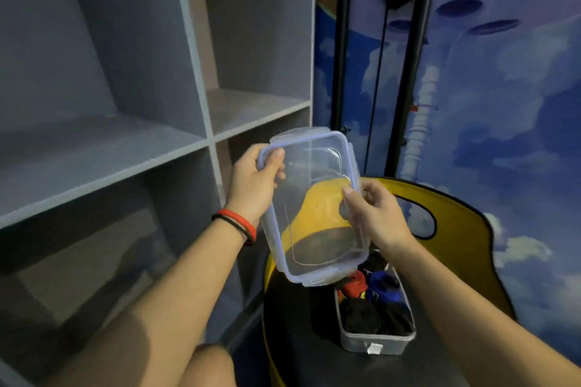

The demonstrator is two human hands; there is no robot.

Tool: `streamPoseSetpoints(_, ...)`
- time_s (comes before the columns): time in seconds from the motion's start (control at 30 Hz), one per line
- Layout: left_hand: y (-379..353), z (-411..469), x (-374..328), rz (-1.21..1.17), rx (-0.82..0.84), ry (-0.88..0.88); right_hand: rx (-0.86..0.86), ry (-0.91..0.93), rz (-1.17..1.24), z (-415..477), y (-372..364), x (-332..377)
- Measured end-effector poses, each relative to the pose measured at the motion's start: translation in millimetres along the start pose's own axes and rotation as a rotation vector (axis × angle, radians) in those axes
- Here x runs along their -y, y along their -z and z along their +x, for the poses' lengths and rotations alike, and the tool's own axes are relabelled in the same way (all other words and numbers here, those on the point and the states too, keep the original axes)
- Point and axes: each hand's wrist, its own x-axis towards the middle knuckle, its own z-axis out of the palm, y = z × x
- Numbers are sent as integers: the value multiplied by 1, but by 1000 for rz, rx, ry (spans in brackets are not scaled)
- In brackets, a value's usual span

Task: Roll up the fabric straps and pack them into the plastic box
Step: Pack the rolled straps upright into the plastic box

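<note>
Straps (pixel 374 302) already sit rolled in the box (pixel 374 342), which rests open on the dark round seat (pixel 298 324) low at the right of your view, well below your hands. Start with the big things around you: the grey shelf (pixel 125 135) fills the left, the blue cloud wall (pixel 503 135) the right, and the yellow chair back (pixel 465 229) curves behind the seat. Next in size is the clear lid (pixel 314 204), which you hold up in the air, tilted, its underside towards you and its lower edge hanging just above the far end of the box. Your left hand (pixel 254 185) is clamped on the lid's upper left corner, thumb over the rim; your right hand (pixel 374 214) is pinched on its right long edge, thumb on the inner face. The rolls look black, red and blue, packed close and reaching about to the rim, though the far ones are hidden by the lid. You seem to be at the closing step: rolling and packing appear done, and no loose strap shows. The next move calls for you to turn the lid flat, line its long sides up with the box, lower it squarely, then press and snap the clips. Mind that a tall roll could stop it seating.
</note>
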Motion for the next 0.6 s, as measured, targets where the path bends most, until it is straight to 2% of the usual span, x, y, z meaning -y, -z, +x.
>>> streamPoseSetpoints(0.1,-38,-7,48,-137,52,238,-90,-94,48,-5,35,-42)
streamPoseSetpoints(0.2,-71,-21,105,-104,158,476,-182,-197,128,-5,55,-85)
streamPoseSetpoints(0.33,-99,-41,167,-47,239,627,-234,-337,112,-2,71,-135)
streamPoseSetpoints(0.4,-106,-45,191,15,243,680,-258,-370,-66,-1,80,-154)
streamPoseSetpoints(0.53,-113,-47,230,310,325,699,-196,-408,-629,-5,97,-181)
streamPoseSetpoints(0.6,-113,-51,241,397,359,691,-137,-453,-735,-8,101,-194)
